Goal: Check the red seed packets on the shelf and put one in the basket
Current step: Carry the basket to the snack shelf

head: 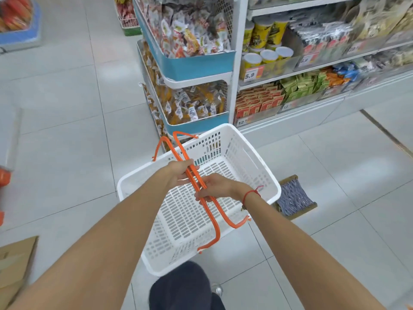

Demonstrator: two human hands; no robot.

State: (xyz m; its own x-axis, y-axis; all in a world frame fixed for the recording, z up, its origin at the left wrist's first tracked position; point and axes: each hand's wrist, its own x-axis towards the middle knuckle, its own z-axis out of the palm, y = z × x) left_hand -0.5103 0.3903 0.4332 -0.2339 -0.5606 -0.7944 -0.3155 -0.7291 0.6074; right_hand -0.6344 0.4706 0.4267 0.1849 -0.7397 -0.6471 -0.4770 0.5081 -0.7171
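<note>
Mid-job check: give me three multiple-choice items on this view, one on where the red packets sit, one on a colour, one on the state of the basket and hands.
1. Where are the red packets?
A. On the lowest shelf, left of the green packets
B. On the top shelf beside the cans
C. Inside the basket

2. What colour are the basket handles?
A. Blue
B. Orange
C. White

3. What is the state of the basket?
A. Holding one red packet
B. Standing on the floor, untouched
C. Empty, with both hands on its handles

Answers:
1. A: the red packets stand in the bottom row, next to the green ones.
2. B: both loops are orange on a white basket.
3. C: only bare mesh shows inside; the left hand and right hand grip the handles.
</note>
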